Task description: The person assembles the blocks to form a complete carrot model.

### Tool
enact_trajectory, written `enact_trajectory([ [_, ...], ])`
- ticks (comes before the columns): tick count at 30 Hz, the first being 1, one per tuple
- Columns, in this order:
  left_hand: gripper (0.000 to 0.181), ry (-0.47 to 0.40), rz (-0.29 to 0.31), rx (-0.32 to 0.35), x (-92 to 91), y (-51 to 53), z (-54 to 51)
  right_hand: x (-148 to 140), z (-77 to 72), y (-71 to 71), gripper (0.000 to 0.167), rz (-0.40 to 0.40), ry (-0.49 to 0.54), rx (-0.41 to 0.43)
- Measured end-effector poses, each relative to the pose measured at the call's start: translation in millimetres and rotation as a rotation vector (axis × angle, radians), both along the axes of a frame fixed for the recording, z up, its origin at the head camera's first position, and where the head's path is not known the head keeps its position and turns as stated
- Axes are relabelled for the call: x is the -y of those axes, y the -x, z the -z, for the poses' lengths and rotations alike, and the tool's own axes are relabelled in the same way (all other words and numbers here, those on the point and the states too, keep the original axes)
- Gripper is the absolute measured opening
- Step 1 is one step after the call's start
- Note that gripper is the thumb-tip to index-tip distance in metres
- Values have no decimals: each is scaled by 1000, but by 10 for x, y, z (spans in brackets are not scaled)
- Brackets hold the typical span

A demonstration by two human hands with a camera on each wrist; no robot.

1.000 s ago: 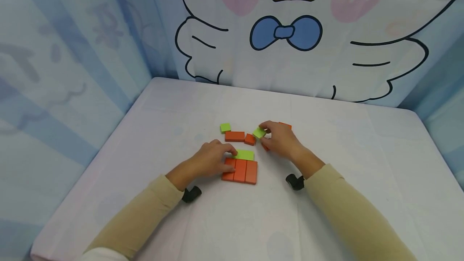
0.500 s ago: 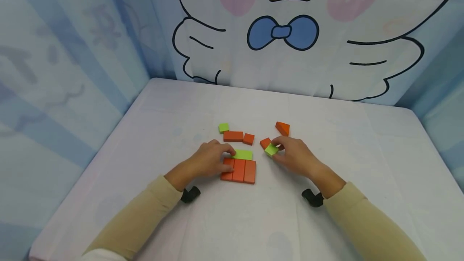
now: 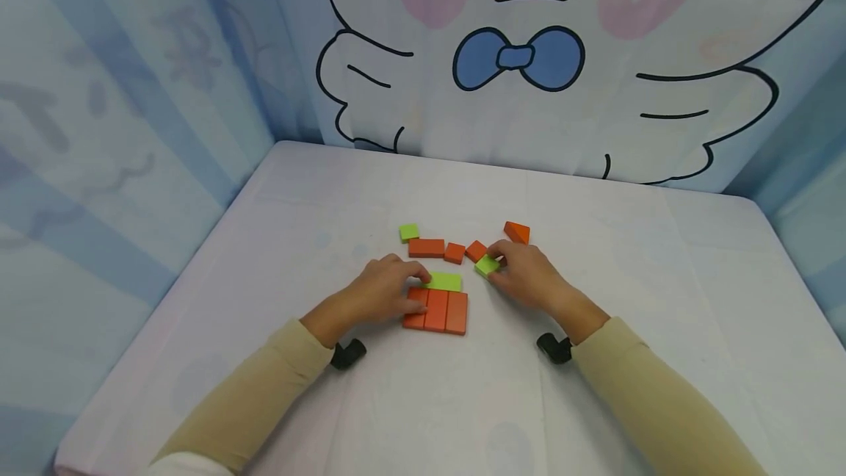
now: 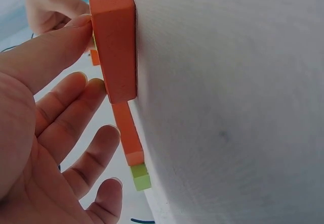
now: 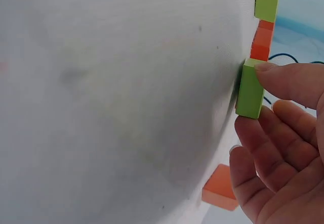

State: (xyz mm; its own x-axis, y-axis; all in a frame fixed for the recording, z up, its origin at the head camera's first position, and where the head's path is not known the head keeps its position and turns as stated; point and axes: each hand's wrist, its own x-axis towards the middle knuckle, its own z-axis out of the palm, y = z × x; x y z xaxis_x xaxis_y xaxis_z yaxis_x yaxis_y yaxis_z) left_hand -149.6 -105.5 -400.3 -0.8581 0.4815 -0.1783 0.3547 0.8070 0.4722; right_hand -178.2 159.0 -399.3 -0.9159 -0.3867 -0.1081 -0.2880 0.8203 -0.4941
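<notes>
My left hand (image 3: 385,289) rests on a small flat group of blocks. Its thumb lies over the left of three orange blocks (image 3: 436,310) set side by side, and its index finger reaches the green block (image 3: 446,281) along their far edge. In the left wrist view the thumb and fingertips touch the side of a large orange block (image 4: 115,47), fingers loosely bent. My right hand (image 3: 531,277) pinches a green block (image 5: 249,90) between thumb and fingers, low over the table. Just beyond that block is a small orange block (image 3: 476,250).
Behind the group lie a long orange block (image 3: 426,248), a small orange block (image 3: 454,253) and a small green block (image 3: 409,232). An orange triangular block (image 3: 518,232) lies beyond my right hand. A printed curtain (image 3: 377,35) stands behind the white table (image 3: 344,189).
My right hand first moved toward me and right with the green block, then slightly back left. A small orange block beside it shifted left and away. My left hand stayed put.
</notes>
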Motion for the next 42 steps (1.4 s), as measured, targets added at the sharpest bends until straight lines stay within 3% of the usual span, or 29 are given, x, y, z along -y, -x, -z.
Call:
enact_trajectory([
  [9, 40, 2, 0, 6, 3, 7, 1, 126, 23, 61, 38, -13, 26, 36],
  [20, 40, 8, 4, 1, 3, 10, -1, 186, 7, 29, 43, 9, 44, 75],
  [42, 39, -7, 14, -3, 8, -5, -9, 259, 8, 11, 39, -33, 26, 66],
])
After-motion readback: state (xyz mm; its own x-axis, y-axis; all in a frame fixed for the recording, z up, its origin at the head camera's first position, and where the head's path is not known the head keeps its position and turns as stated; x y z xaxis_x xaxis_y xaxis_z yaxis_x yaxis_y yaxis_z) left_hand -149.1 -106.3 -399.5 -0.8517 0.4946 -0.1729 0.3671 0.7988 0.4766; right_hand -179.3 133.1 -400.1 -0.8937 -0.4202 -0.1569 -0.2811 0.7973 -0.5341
